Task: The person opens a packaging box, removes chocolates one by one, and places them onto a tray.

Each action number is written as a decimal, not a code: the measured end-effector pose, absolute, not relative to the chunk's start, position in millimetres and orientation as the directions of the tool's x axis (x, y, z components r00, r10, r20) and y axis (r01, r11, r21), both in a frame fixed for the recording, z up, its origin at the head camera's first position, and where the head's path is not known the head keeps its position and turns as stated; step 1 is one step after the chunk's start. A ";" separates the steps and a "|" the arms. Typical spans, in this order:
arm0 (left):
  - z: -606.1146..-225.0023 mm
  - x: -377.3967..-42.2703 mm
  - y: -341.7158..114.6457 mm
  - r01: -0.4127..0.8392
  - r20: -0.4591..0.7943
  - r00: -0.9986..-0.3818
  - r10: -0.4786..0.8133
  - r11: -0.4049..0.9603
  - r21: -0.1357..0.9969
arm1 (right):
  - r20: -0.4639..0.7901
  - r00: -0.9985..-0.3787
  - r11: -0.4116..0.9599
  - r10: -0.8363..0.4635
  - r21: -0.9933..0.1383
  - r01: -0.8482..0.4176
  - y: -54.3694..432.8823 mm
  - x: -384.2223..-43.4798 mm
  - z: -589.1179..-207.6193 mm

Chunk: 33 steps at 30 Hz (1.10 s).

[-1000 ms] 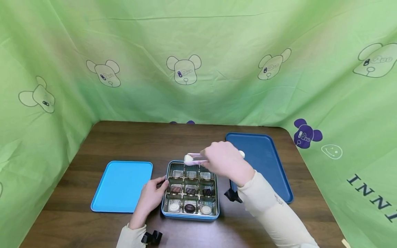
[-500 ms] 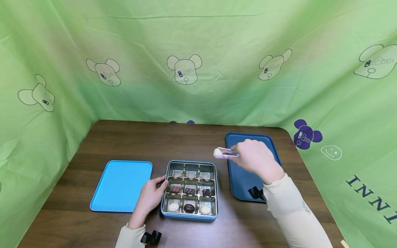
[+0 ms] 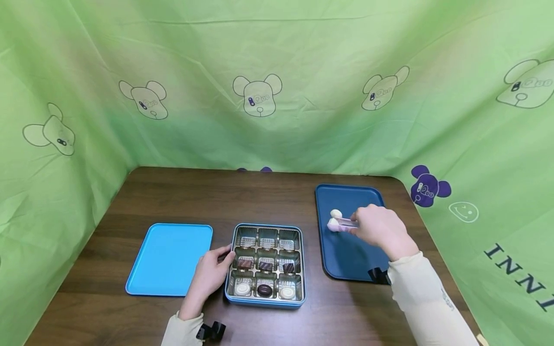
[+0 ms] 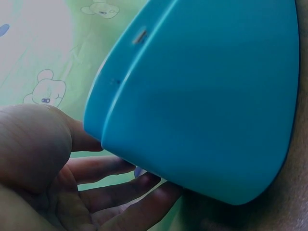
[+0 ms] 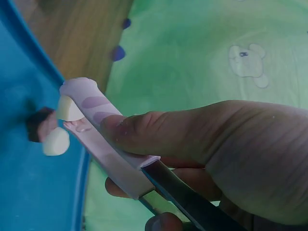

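My right hand [image 3: 381, 228] grips pale pink tongs [image 5: 103, 130] over the dark blue tray [image 3: 352, 262] on the right. A white round chocolate [image 5: 70, 109] sits between the tong tips. Beside it in the right wrist view are a second white chocolate [image 5: 56, 141] and a dark, blocky piece [image 5: 41, 125]. My left hand [image 3: 212, 274] holds the left side of a blue chocolate box [image 3: 265, 303], thumb at the rim and fingers along the wall. Round white and dark chocolates [image 3: 264, 290] fill its near row, square brown ones [image 3: 265, 265] its middle row; the far row shows bare plastic.
A light blue tray [image 3: 169, 262] lies left of the box on the dark wooden table [image 3: 268, 197]. Green printed cloth [image 3: 259, 139] hangs round the back and sides of the table.
From over the far edge of the box, my right hand has swung right to the dark blue tray, carrying the tongs and white chocolate. My left hand has stayed at the box.
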<state>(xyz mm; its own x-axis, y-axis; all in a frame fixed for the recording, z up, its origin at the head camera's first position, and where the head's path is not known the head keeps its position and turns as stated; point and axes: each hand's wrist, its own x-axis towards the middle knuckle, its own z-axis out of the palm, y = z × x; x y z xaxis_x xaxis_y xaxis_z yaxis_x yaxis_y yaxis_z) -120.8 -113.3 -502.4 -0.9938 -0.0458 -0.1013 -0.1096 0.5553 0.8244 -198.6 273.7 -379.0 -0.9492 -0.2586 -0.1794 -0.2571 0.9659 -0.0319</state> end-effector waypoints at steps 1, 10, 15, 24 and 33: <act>-502.4 -120.8 -113.5 -0.110 -0.102 -0.994 -0.044 0.553 0.826 | -0.188 -0.948 0.966 -0.259 -0.035 -0.257 274.5 -198.0 -381.2; -502.2 -120.9 -113.3 -0.103 -0.094 -0.995 -0.046 0.542 0.834 | -0.241 -0.939 0.969 -0.245 -0.042 -0.243 278.5 -189.0 -391.9; -502.2 -120.8 -113.2 -0.104 -0.095 -0.994 -0.045 0.540 0.835 | -0.262 -0.933 0.969 -0.245 -0.042 -0.243 279.8 -186.0 -395.7; -502.5 -121.3 -113.6 -0.099 -0.089 -0.995 -0.045 0.549 0.830 | -0.241 -0.944 0.973 -0.227 -0.007 -0.232 282.3 -184.9 -399.4; -503.0 -121.4 -112.8 -0.092 -0.082 -0.996 -0.043 0.549 0.831 | -0.217 -0.953 0.977 -0.213 -0.025 -0.213 287.1 -180.9 -395.3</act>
<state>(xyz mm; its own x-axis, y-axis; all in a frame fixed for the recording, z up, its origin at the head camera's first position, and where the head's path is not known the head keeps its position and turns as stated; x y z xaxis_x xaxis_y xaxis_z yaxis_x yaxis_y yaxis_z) -121.4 -112.8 -503.0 -0.9957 -0.0430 -0.0824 -0.0925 0.5491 0.8306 -180.9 287.1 -395.3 -0.9526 -0.2131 -0.2173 -0.2128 0.9768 -0.0251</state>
